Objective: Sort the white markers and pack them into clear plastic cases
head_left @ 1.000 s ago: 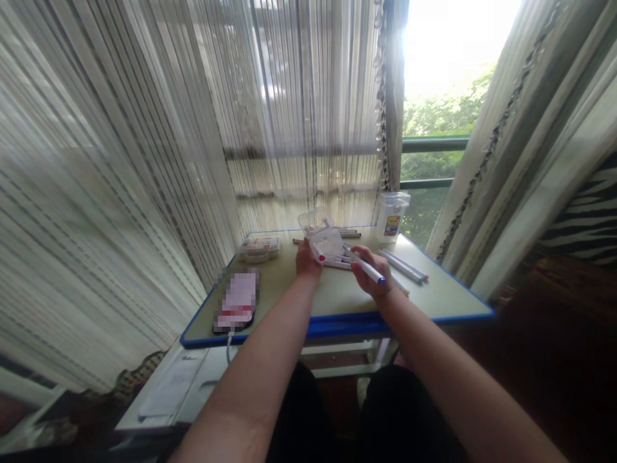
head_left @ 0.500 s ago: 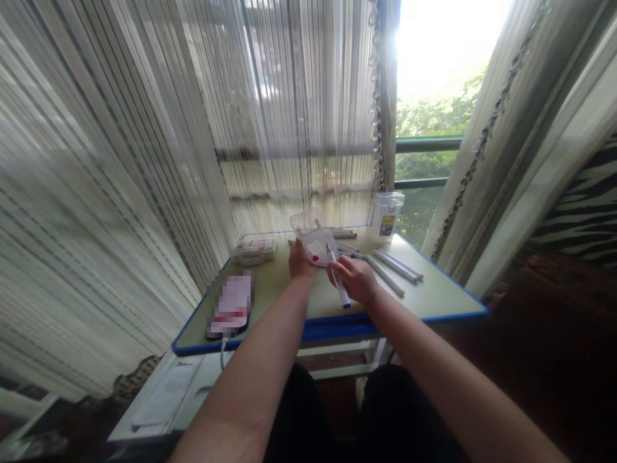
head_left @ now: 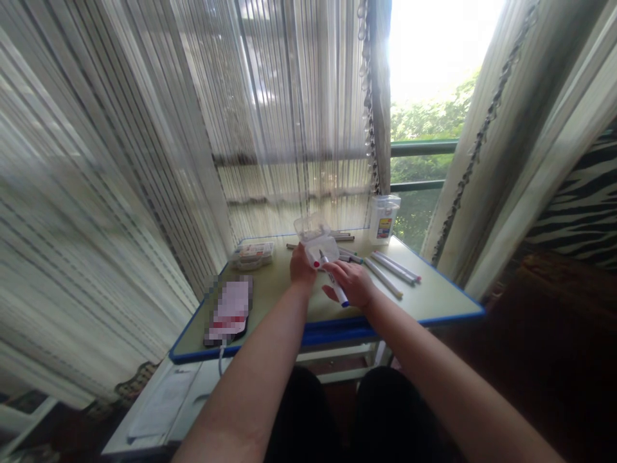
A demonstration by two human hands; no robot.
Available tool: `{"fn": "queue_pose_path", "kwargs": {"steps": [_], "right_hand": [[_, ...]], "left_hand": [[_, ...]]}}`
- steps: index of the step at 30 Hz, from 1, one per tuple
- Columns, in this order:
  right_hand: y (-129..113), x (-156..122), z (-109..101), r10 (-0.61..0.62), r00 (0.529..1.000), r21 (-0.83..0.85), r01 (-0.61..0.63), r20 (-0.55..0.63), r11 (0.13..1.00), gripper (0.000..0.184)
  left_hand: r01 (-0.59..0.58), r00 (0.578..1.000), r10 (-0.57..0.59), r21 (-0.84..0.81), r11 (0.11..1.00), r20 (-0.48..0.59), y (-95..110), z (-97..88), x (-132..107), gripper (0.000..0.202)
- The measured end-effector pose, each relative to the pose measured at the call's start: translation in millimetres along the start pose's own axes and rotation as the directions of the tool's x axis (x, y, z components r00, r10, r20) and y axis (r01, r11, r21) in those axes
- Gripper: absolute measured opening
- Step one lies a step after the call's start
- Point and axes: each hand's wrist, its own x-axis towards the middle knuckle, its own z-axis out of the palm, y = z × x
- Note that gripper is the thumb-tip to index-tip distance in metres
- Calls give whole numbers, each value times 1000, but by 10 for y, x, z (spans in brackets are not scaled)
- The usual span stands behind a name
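"Right hand (head_left: 354,283) half closed, thumb and fingers around a white marker (head_left: 339,293) held over the near part of a table (head_left: 436,297), its blue end tipped back toward the wearer."

"And the marker's other end?"

"It points to the near edge of a clear case (head_left: 330,249); whether inside or above, I cannot tell. Left hand (head_left: 302,267) curls about the case's left side, most of its fingers hidden, the lid (head_left: 310,226) tilted up and away. A round red end (head_left: 316,264) shows at the near corner, beside the left hand."

"What lies around them?"

"A yellow-ended marker (head_left: 384,278) lies just right of the right hand; beyond it are two pale markers (head_left: 396,267), nearly side by side. Several more markers (head_left: 347,238) show behind the case, partly covered by it."

"Farther out?"

"A tall clear container (head_left: 383,211) with a coloured label (head_left: 384,228) stands upright at the table's far right corner. At left, a flat clear box (head_left: 252,255) rests near the far edge; a phone (head_left: 229,305), its screen blurred into blocks, lies closer to the wearer with a cable (head_left: 222,357) attached."

"And the backdrop?"

"Sheer, striped curtains (head_left: 289,96) hang across most of the window (head_left: 429,38), parted at right, where sunlit greenery (head_left: 429,112) shows past a green railing (head_left: 424,148). Zebra-striped cloth (head_left: 578,206) appears at the far right."
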Motion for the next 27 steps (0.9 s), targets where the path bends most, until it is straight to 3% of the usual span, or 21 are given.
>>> {"fn": "queue_pose_path", "kwargs": {"steps": [3, 7, 13, 17, 27], "right_hand": [[27, -19, -23, 9, 1000, 54, -8, -27, 999, 42], [29, -16, -40, 59, 997, 84, -55, -41, 995, 29], [-5, 16, 2, 87, 987, 51, -81, -136, 995, 16], [-9, 33, -8, 67, 987, -42, -74, -144, 996, 20], [4, 12, 47, 184, 980, -2, -185, -72, 983, 27]], "left_hand": [[-92, 995, 92, 23, 995, 27, -24, 47, 7, 25], [-180, 983, 179, 15, 984, 34, -37, 68, 10, 21], [-172, 985, 172, 17, 985, 24, -30, 50, 13, 14], [-163, 986, 162, 48, 985, 35, -11, 51, 15, 17], [-135, 988, 133, 20, 991, 78, -9, 57, 12, 21]]}}
